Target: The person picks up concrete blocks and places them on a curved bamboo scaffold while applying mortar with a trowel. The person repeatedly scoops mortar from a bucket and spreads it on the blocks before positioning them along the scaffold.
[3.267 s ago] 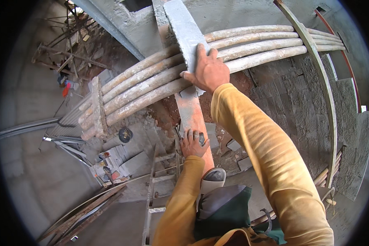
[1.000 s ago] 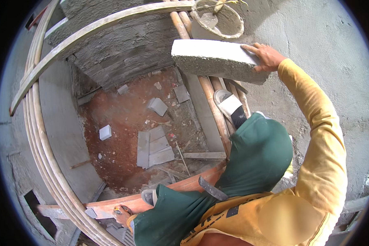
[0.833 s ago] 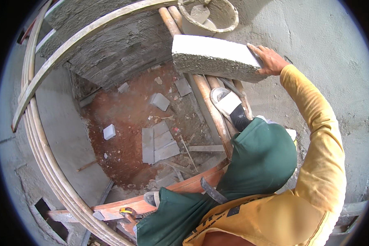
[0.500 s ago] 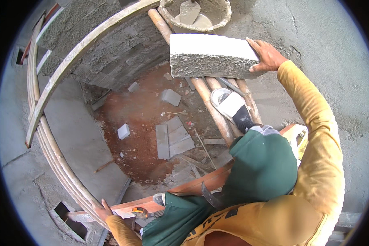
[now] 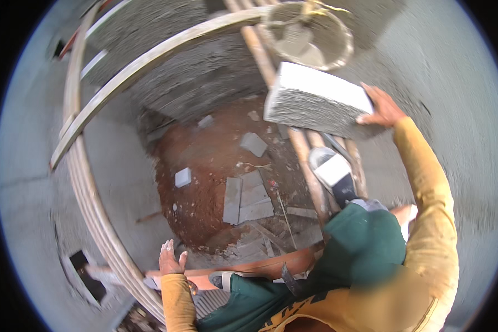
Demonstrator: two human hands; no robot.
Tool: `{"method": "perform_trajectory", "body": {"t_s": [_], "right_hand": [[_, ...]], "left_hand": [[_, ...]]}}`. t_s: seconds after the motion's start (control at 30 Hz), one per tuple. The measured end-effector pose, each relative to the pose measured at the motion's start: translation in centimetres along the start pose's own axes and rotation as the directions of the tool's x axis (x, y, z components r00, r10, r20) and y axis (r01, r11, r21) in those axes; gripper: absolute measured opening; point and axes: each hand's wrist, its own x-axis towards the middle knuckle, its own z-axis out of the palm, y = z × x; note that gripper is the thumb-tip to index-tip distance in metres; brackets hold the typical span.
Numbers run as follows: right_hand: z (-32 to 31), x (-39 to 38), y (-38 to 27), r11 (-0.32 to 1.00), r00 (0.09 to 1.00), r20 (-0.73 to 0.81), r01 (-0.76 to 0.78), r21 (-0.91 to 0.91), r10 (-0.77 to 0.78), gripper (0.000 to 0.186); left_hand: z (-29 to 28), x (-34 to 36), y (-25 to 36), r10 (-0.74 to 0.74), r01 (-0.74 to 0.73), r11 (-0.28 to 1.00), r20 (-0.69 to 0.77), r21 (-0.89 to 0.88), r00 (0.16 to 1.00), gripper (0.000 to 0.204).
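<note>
A pale block (image 5: 318,102) with a bright white top and a rough grey side sits across the wooden poles at upper right. My right hand (image 5: 384,107) grips its right end, thumb on the rough side and fingers over the top edge. At lower left my left hand (image 5: 172,258) is raised with fingers apart, holding nothing, near a bundle of long poles (image 5: 97,213). Just beyond the block stands a round bucket (image 5: 346,47) of wet grey mortar, with a flat grey scoop-like piece inside.
I straddle an opening, one foot in a sandal (image 5: 332,169) on the wooden poles (image 5: 304,152), the other on a reddish beam (image 5: 271,266). Far below, red soil (image 5: 205,160) holds broken blocks and slabs (image 5: 254,196). A curved-looking rail (image 5: 149,55) crosses upper left; a grey plastered wall (image 5: 459,110) rises at right.
My left hand has come off the pole bundle and moved up and right, fingers spread. My right hand stays on the block. The whole view has shifted, with some blur.
</note>
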Motion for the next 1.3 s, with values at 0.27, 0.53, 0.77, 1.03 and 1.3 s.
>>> {"method": "perform_trajectory", "body": {"t_s": [0.27,0.53,0.77,1.03,1.3], "right_hand": [[1.1,3.0,5.9,0.977,0.999,0.050,-0.029,0.212,0.019,0.080],[-3.5,3.0,0.6,0.986,0.959,-0.237,-0.140,0.088,0.157,0.075],[-5.3,1.8,-11.2,0.999,0.945,-0.328,0.008,-0.038,-0.020,0.060],[-1.7,-1.1,-28.5,0.973,0.966,-0.122,0.219,-0.075,-0.227,0.045],[2.2,-1.9,-42.8,0.862,0.908,0.144,0.418,-0.286,-0.393,0.053]], "left_hand": [[5.6,-9.5,-12.8,-0.629,0.615,0.758,0.007,-0.217,0.778,0.062],[16.5,-16.3,-22.6,-0.865,0.713,0.474,-0.120,-0.518,0.488,0.061],[21.9,-16.7,-27.8,-0.982,0.731,0.159,-0.031,-0.664,0.186,0.067],[20.1,-5.4,-30.0,-0.998,0.748,-0.031,-0.023,-0.663,-0.062,0.080],[22.0,-4.1,-27.7,-0.967,0.707,0.254,-0.161,-0.660,0.198,0.073]]}}
